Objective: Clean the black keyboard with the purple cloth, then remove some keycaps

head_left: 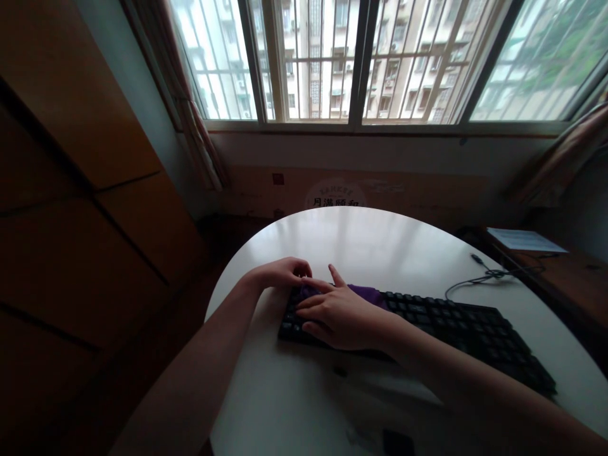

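Saw rounded white bench (266,244). Found black keyboard (460,323) on it. Noted right hand (344,313) over keyboard's left part, with fingers spread, and left hand (285,272) at far left corner, with fingers curled down; could not tell grip. Spotted purple cloth (369,294) atop keys, partly under right hand.

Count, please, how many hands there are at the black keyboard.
2. The left hand is by the left end of the keyboard, on the window side; the right hand lies over its left part, partly covering the purple cloth.
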A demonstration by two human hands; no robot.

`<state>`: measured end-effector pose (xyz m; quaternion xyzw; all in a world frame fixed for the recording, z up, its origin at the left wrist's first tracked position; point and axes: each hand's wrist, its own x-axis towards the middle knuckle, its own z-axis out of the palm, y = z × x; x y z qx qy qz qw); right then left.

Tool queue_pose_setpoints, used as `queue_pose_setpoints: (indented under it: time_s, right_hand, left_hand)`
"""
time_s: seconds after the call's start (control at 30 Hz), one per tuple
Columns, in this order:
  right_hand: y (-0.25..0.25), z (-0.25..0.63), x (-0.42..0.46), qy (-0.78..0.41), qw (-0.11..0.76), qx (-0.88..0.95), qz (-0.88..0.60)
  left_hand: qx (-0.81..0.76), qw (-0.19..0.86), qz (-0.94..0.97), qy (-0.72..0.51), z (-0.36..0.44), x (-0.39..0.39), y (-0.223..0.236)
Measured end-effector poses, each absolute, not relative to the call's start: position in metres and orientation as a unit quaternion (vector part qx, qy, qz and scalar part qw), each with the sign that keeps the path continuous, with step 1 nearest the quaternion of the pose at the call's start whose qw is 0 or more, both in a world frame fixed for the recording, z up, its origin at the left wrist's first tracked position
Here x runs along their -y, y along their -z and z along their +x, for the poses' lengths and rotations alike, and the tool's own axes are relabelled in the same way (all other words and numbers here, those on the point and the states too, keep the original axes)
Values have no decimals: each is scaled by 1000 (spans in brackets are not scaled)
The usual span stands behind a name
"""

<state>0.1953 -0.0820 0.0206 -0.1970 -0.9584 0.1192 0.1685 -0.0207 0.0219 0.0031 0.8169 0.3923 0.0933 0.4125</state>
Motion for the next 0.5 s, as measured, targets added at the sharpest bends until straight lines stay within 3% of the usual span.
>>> queue_pose_setpoints:
  time_s: [0.5]
  right_hand:
    - [-18,194,80,-129,159,959,-194]
  left_hand:
    - [-410,421,803,-104,-25,-28,6]
